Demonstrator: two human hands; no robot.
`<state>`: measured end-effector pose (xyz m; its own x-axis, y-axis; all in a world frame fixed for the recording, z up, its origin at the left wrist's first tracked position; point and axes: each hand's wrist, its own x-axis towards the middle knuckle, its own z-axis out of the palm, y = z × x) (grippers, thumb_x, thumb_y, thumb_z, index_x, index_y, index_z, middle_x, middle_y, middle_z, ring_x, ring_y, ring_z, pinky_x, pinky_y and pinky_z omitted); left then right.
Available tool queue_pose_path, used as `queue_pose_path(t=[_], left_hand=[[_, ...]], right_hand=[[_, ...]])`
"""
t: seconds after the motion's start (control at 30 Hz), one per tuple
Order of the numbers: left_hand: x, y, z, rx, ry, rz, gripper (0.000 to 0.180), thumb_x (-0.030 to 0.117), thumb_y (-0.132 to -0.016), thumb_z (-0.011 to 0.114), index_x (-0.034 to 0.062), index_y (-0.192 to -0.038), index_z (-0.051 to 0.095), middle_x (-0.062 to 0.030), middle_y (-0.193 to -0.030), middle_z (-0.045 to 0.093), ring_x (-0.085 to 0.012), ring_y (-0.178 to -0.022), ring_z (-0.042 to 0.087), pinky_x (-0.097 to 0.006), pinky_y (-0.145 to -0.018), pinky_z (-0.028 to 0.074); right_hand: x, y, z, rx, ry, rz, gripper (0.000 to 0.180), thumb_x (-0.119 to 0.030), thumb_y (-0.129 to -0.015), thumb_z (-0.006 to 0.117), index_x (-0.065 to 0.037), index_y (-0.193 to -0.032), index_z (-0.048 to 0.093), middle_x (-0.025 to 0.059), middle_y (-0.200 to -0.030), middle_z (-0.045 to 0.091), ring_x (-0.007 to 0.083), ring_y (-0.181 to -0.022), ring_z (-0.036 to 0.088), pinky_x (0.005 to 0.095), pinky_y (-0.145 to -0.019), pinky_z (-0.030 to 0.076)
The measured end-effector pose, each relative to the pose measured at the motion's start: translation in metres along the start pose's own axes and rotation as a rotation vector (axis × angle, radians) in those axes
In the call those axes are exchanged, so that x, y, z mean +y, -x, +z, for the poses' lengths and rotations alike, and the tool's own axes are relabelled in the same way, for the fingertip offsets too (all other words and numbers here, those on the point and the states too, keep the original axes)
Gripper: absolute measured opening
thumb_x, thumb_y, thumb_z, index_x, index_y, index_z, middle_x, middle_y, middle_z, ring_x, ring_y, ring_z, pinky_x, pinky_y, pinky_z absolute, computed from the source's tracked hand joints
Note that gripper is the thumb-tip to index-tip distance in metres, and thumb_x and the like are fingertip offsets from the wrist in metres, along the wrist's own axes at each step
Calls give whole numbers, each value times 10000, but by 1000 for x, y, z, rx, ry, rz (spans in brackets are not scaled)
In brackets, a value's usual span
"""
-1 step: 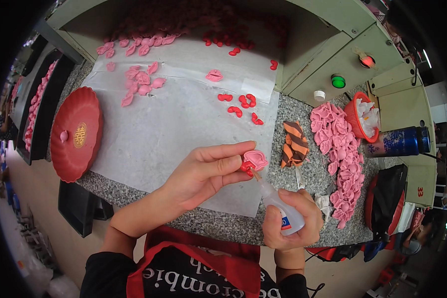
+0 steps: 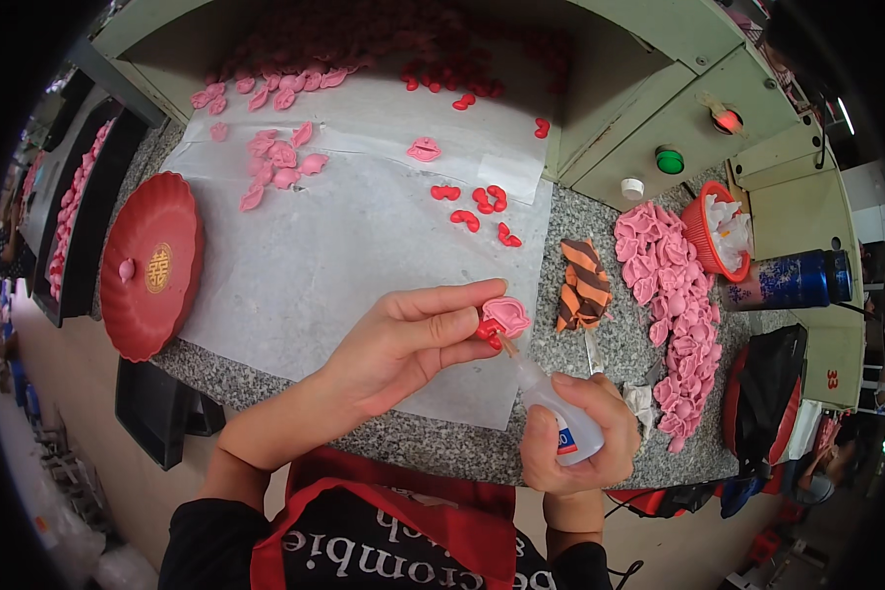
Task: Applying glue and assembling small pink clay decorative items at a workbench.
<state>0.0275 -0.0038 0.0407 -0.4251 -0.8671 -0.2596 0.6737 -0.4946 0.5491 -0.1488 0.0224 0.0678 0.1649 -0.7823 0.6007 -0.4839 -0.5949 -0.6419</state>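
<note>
Gluing step, by the look of it: left hand (image 2: 403,339) pinches a pink petal piece (image 2: 506,315) above the bench's front edge, right hand (image 2: 582,433) grips the glue bottle (image 2: 559,418), nozzle touching. Next calls for 1 gentle squeeze.

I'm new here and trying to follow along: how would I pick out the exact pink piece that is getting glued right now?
Start at the big white sheet on the grey stone counter and go to its near right corner, where the two hands meet. The pink piece is pinched in the left hand, with the nozzle of the small squeeze bottle in the right hand at its underside. It alone is off the counter; the others lie loose.
</note>
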Motion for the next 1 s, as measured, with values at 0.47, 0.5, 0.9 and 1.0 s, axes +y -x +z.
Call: queue_pose_path(t=[0.47,0.5,0.9,1.0], left_hand=[[-1,-1,0,10,-3,0,360,82,-843,483,-25,-1182,433,-146,-1094,528,-242,-1036,507,-344,-881,427],[-1,-1,-1,6,-5,4,359,82,-843,483,-24,-1182,434,-147,-1095,528,-242,-1033,509,-346,-882,427],[-2,-1,-1,4,-20,12,342,86,-840,490,-18,-1165,457,-149,-1099,526,-240,-1014,519,-351,-886,423],[-1,-1,0,0,-19,4,345,86,-842,487,-18,-1169,452,-150,-1109,520,-241,-1026,512,-351,-890,421]], right_hand=[[0,0,-1,-2,-18,22,217,-65,-652,586,34,-839,535,124,-679,563,167,-505,498,249,-482,408],[0,0,-1,0,-18,19,214,-62,-652,586,33,-837,536,126,-683,565,168,-508,500,251,-484,410],[-2,-1,-3,-46,2,21,221,-38,-641,596,29,-845,542,118,-680,571,177,-511,509,250,-480,410],[0,-1,-2,-28,2,8,220,-35,-641,596,29,-844,542,116,-679,572,173,-492,497,246,-463,399]])
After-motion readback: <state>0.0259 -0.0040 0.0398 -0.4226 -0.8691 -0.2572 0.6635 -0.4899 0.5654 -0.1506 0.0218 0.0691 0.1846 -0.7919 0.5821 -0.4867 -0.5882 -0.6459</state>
